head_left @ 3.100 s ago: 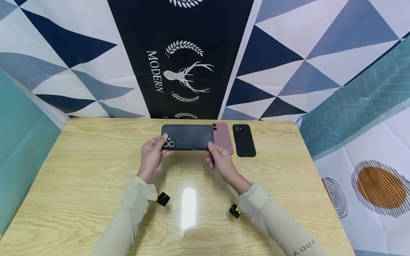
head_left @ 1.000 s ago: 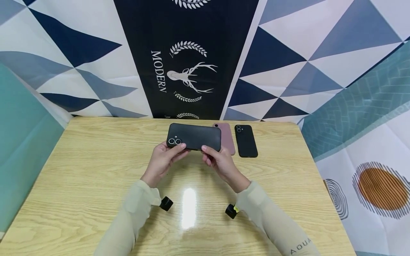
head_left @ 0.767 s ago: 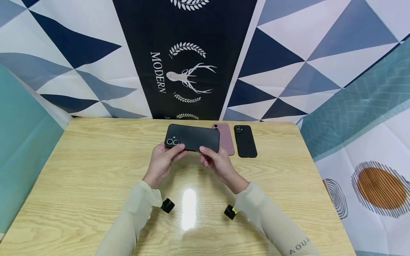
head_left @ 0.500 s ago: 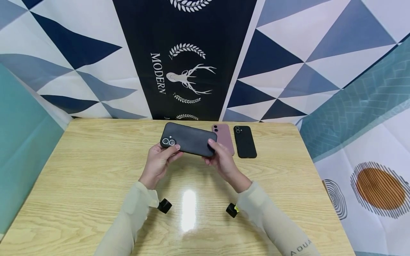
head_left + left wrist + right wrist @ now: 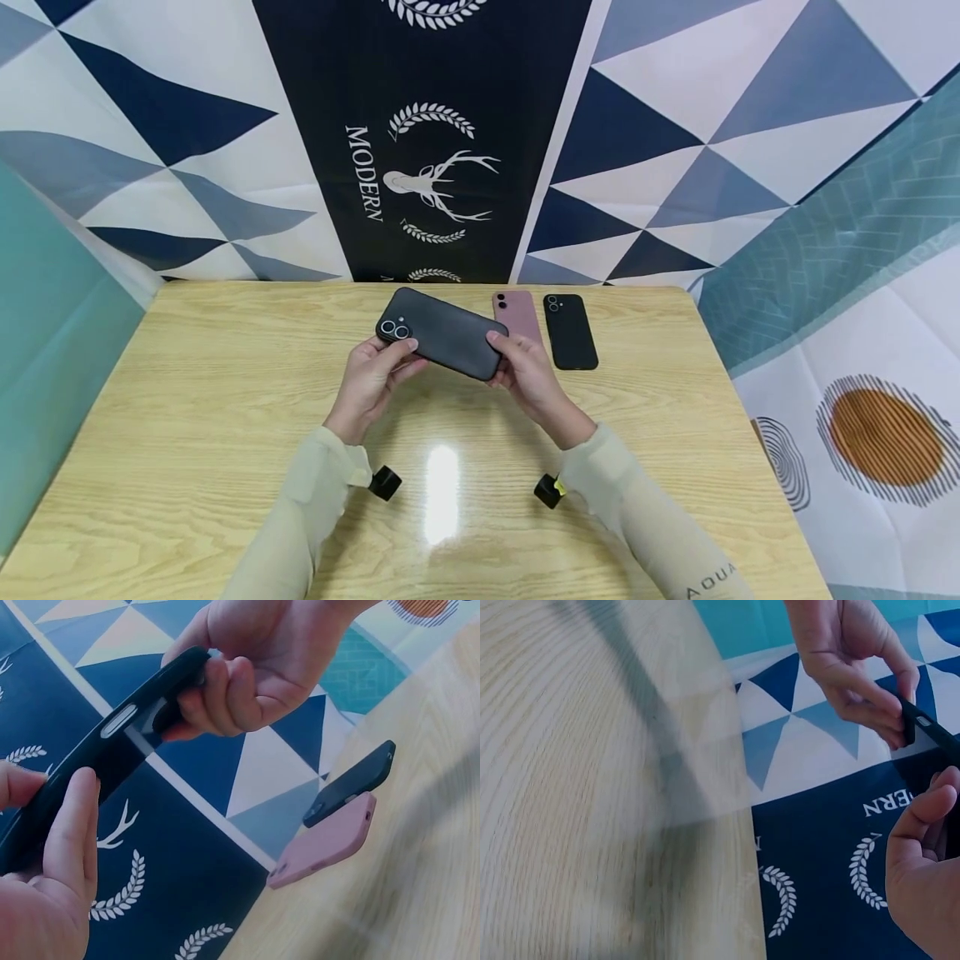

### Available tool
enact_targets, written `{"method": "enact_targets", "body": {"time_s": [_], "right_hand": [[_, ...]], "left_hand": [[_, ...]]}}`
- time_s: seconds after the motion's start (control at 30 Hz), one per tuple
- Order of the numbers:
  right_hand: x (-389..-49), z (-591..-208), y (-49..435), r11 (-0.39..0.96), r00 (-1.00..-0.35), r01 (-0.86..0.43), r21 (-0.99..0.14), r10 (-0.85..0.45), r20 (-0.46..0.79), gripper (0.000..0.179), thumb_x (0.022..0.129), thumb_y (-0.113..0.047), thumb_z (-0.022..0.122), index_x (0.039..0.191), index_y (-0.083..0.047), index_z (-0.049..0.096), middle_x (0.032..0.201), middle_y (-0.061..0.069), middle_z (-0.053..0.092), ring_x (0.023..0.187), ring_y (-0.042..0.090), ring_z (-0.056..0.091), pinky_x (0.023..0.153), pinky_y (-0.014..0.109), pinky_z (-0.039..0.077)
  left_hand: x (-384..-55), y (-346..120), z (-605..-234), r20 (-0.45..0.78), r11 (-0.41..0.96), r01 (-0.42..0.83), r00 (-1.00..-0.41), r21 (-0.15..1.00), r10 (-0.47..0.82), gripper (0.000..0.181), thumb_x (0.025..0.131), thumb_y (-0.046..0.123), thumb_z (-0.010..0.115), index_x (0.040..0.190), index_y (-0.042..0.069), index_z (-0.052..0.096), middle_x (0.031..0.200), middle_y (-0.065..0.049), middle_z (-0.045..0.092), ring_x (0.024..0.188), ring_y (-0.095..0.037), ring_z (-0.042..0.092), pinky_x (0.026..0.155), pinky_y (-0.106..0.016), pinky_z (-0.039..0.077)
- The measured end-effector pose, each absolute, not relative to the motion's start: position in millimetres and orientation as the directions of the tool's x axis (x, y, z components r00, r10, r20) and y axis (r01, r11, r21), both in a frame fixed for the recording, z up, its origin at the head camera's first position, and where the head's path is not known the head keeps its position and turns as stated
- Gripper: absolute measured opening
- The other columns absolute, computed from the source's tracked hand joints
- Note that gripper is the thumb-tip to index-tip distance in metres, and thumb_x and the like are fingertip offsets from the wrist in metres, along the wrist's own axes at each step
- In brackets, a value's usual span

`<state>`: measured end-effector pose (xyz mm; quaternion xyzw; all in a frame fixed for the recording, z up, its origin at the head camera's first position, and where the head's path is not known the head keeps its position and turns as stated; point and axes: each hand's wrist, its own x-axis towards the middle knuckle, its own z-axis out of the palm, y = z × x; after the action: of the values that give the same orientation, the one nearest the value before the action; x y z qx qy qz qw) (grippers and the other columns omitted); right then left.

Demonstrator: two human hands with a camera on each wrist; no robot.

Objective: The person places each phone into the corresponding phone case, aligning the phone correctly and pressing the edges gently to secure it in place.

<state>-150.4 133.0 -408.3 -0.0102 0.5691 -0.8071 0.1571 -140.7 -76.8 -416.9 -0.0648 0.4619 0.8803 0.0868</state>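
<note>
Both hands hold up a large black smartphone above the table, its back with two ringed lenses facing the head camera. My left hand pinches the lower edge by the lenses, thumb on the back. At the opposite end, my right hand grips the corner, thumb on the back and fingers curled beneath. The phone slants down to the right. In the left wrist view, its side shows a silver strip. A pink phone lies behind, partly covered by the held end; a smaller black phone lies to its right.
The wood-grain table reaches a wall hung with patterned cloth. Teal cloth borders the left side. A small black wrist-camera block hangs at the left cuff, and another block at the right cuff.
The held phone has turned from nearly level to slanting, its right end now lower. The left thumb has shifted inward along the edge; the right hand has moved back out to the corner.
</note>
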Motion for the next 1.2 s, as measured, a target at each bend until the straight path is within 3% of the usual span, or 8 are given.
{"method": "enact_targets", "body": {"time_s": [0.13, 0.27, 0.4, 0.63, 0.9, 1.07, 1.2], "right_hand": [[-149.8, -410.6, 130.9, -0.320, -0.950, 0.235, -0.918, -0.276, -0.146, 0.018, 0.098, -0.012, 0.044, 0.089, -0.007, 0.060, 0.067, -0.002, 0.068, 0.050, 0.005, 0.058, 0.048, 0.017, 0.047], [-148.3, -412.4, 127.5, -0.335, -0.952, 0.232, -0.913, -0.273, -0.142, 0.014, 0.097, -0.011, 0.045, 0.096, -0.003, 0.056, 0.071, -0.002, 0.070, 0.053, 0.005, 0.061, 0.050, 0.017, 0.049], [-147.5, -413.8, 124.5, -0.332, -0.951, 0.236, -0.913, -0.271, -0.147, 0.015, 0.097, -0.011, 0.046, 0.103, 0.000, 0.053, 0.075, -0.003, 0.069, 0.055, 0.006, 0.062, 0.053, 0.018, 0.052], [-145.8, -413.1, 122.0, -0.345, -0.929, 0.254, -0.904, -0.348, -0.128, 0.014, 0.096, -0.009, 0.046, 0.105, -0.002, 0.053, 0.074, 0.000, 0.069, 0.056, 0.010, 0.064, 0.056, 0.022, 0.055], [-144.1, -413.1, 120.5, -0.322, -0.880, 0.289, -0.902, -0.459, -0.118, 0.003, 0.095, -0.010, 0.046, 0.094, -0.007, 0.047, 0.067, 0.001, 0.067, 0.057, 0.009, 0.066, 0.056, 0.021, 0.054], [-144.2, -415.9, 123.1, -0.301, -0.869, 0.301, -0.905, -0.478, -0.130, 0.021, 0.098, -0.017, 0.041, 0.086, -0.010, 0.057, 0.064, 0.002, 0.066, 0.056, 0.009, 0.065, 0.055, 0.022, 0.053], [-145.1, -416.6, 124.3, -0.242, -0.869, 0.306, -0.921, -0.467, -0.166, 0.029, 0.099, -0.025, 0.038, 0.086, -0.012, 0.061, 0.065, 0.000, 0.065, 0.055, 0.009, 0.063, 0.054, 0.021, 0.052]], "left_hand": [[-141.3, -73.2, -418.3, -0.192, -0.574, -0.209, -0.977, 0.792, 0.091, 0.014, 0.090, -0.004, 0.051, 0.099, 0.005, 0.057, 0.087, -0.001, 0.067, 0.077, -0.012, 0.068, 0.075, -0.026, 0.057], [-141.2, -69.6, -419.3, -0.174, -0.578, -0.208, -0.978, 0.789, 0.114, 0.032, 0.091, -0.004, 0.050, 0.123, 0.004, 0.048, 0.100, -0.001, 0.066, 0.085, -0.012, 0.069, 0.076, -0.026, 0.057], [-141.7, -66.6, -419.9, -0.169, -0.583, -0.200, -0.980, 0.788, 0.108, 0.042, 0.092, -0.003, 0.049, 0.134, 0.003, 0.043, 0.103, -0.002, 0.067, 0.086, -0.012, 0.069, 0.075, -0.025, 0.057], [-143.5, -65.0, -418.8, -0.208, -0.582, -0.195, -0.977, 0.790, 0.046, 0.032, 0.093, 0.001, 0.050, 0.124, 0.005, 0.050, 0.085, 0.000, 0.072, 0.071, -0.011, 0.070, 0.064, -0.022, 0.057], [-145.2, -69.3, -418.7, -0.250, -0.553, -0.207, -0.968, 0.807, -0.002, 0.022, 0.092, 0.002, 0.052, 0.114, 0.002, 0.054, 0.079, 0.002, 0.071, 0.066, -0.007, 0.068, 0.059, -0.019, 0.056], [-146.5, -69.0, -418.6, -0.245, -0.540, -0.193, -0.969, 0.819, -0.025, 0.013, 0.091, 0.002, 0.051, 0.103, 0.004, 0.058, 0.072, 0.002, 0.069, 0.061, -0.006, 0.066, 0.051, -0.017, 0.053], [-147.0, -67.6, -419.0, -0.261, -0.519, -0.203, -0.964, 0.830, -0.041, 0.015, 0.090, 0.003, 0.051, 0.103, 0.002, 0.058, 0.070, 0.003, 0.068, 0.056, -0.004, 0.063, 0.046, -0.015, 0.048]]}}
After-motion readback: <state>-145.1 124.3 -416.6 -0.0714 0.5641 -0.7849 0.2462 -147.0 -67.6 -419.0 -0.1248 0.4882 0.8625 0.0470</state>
